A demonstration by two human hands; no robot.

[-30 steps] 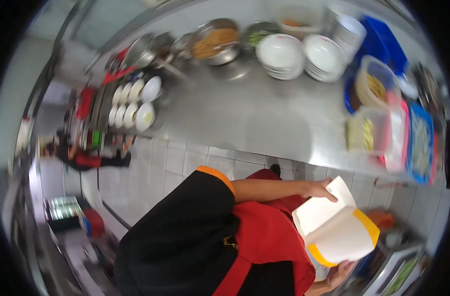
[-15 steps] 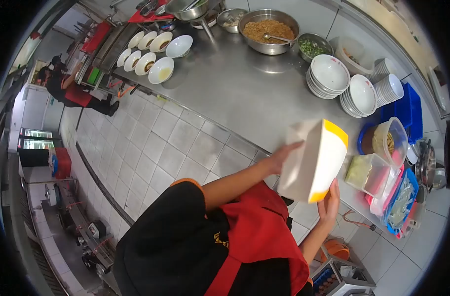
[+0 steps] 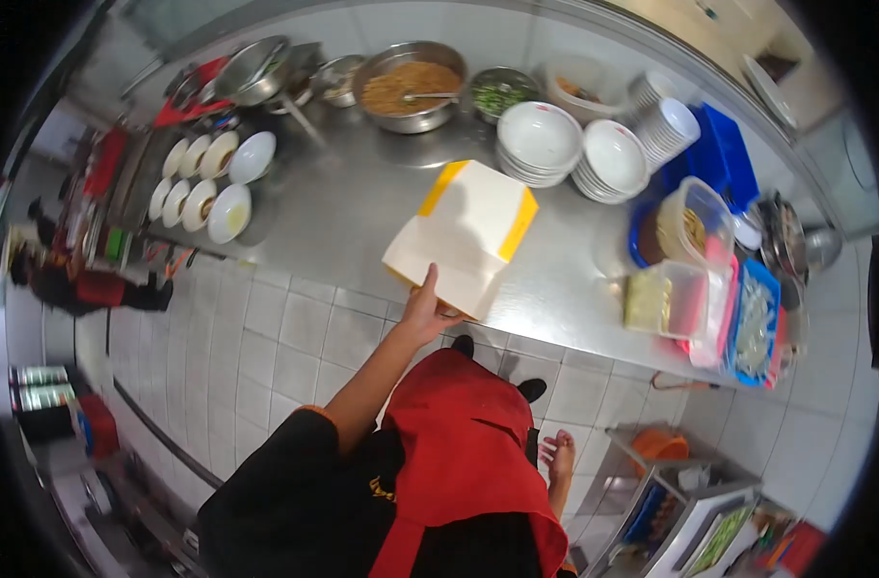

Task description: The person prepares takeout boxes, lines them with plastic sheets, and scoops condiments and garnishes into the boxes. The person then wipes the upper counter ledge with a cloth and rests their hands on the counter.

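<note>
Over the counter (image 3: pixel 324 217), near its front edge, you hold one open box (image 3: pixel 473 212), white inside with two yellow parts showing. Your left hand (image 3: pixel 425 313) has its fingers clamped on the box, thumb inside; the other fingers are partly hidden under it. You cannot tell whether the box touches the metal. Your right hand (image 3: pixel 558 453) is beside your red apron (image 3: pixel 459 414), holding nothing, fingers loosely curled and slightly apart. Beyond the box sit one basin (image 3: pixel 401 125) of brown food with one spoon (image 3: pixel 430 95) and one bowl of greens (image 3: pixel 488 114). Right of these are two stacks of white bowls (image 3: pixel 541 135); leftward, eight small bowls (image 3: pixel 229 214) form two rows of four. Yellow lettering (image 3: pixel 382 489) on your shirt (image 3: pixel 285 491) is too small to read. Far left, one person (image 3: pixel 93 287) is blurred near the dark rim of your view.
</note>
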